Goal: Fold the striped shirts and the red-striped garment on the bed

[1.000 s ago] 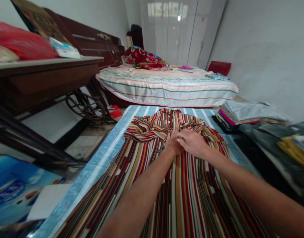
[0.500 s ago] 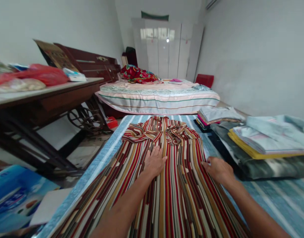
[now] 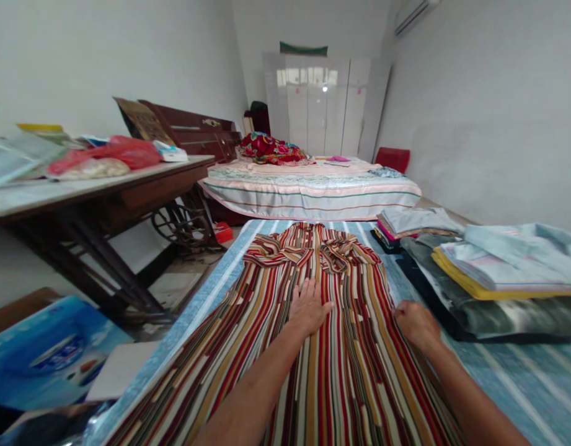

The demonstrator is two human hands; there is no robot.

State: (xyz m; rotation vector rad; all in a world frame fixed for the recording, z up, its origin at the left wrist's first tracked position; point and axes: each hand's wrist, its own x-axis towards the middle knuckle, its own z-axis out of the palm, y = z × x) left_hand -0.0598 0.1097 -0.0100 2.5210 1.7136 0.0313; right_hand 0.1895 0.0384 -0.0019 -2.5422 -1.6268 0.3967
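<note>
A long striped dress [image 3: 325, 359] in red, tan, cream and dark brown lies spread out on a blue-and-white striped cloth [image 3: 503, 378]. Its collar points away from me and both sleeves are folded in across the chest. My left hand [image 3: 308, 308] rests flat on the middle of the dress, below the sleeves, fingers stretched and thumb out. At the dress's right edge, my right hand [image 3: 418, 323] is closed, its fingers pinching the fabric there. The lower end of the dress runs out of view below.
Folded clothes [image 3: 508, 263] are stacked on the right, with a smaller pile [image 3: 418, 221] behind. A sewing machine table [image 3: 141, 189] with bags stands left, above a blue carton [image 3: 57, 359]. Beyond are a bed [image 3: 313, 195] and a white wardrobe [image 3: 317, 111].
My view has shifted, so the whole scene sits a little further right and lower. Both hands stay at about the same places on the dress.
</note>
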